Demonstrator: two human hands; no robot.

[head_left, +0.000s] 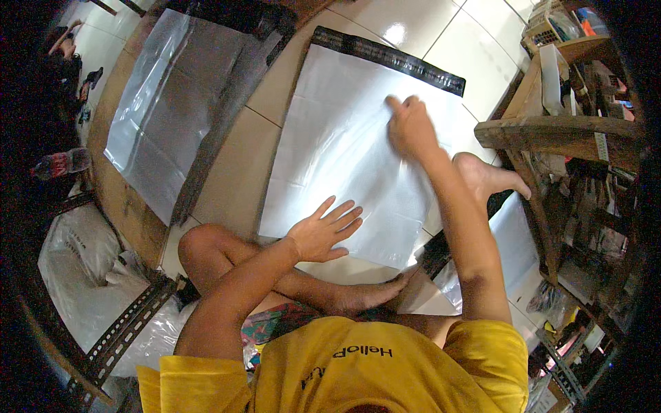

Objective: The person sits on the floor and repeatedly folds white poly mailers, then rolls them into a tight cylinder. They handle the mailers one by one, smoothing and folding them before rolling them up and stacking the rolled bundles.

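Note:
A large white plastic mailing bag [344, 151] with a black strip along its far edge lies flat on the tiled floor in front of me. My left hand [325, 230] rests at the bag's near left part, palm down with fingers spread, holding nothing. Farther out, my right hand [413, 131] is over the bag's right half, slightly blurred. Its fingers look curled in, with one digit poking out to the left, and nothing shows in its grip.
A similar silvery bag [175, 103] lies on a brown board [113, 189] at the left. Beyond the board's edge is a plastic bottle [62, 164]. Clear plastic wrapping [82, 255] sits by a slotted metal bar [127, 330]. A wooden rack [551, 134] stands right; another bag [513, 241] lies beneath.

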